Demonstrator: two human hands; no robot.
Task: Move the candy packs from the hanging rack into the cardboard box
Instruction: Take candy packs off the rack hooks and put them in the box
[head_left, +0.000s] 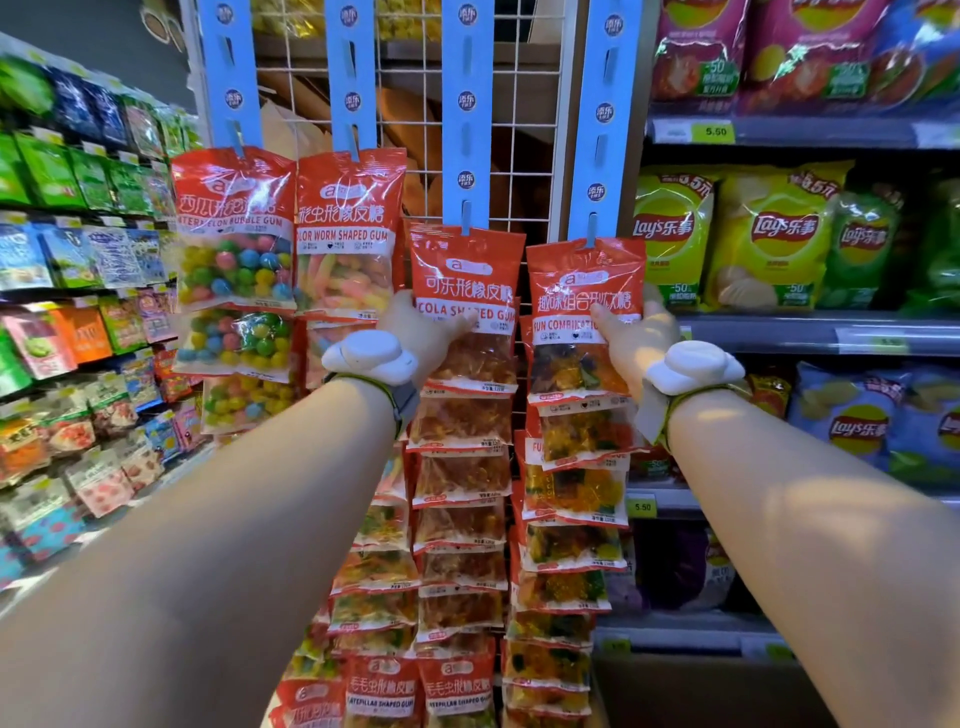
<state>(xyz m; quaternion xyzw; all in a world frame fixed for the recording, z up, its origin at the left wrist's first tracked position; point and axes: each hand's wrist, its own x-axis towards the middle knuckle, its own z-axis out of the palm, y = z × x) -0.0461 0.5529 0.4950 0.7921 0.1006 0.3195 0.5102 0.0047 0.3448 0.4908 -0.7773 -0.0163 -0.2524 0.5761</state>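
Four blue hanging strips on a white wire rack (524, 130) carry columns of red candy packs. My left hand (431, 327) grips the left side of the top cola-shaped gum pack (465, 275), thumb across its front. My right hand (636, 338) grips the right side of the top fun-combination gum pack (582, 291), thumb on its label. Both packs still hang from their clips. Bubble gum packs (234, 234) and worm gum packs (345, 234) hang further left. The cardboard box is out of view.
Shelves of Lay's chip bags (769, 239) run along the right, with price tags on the shelf edges. Small snack packets (78, 322) fill the shelves at left. More candy packs (384, 691) sit at the bottom below the strips. Each wrist wears a white device.
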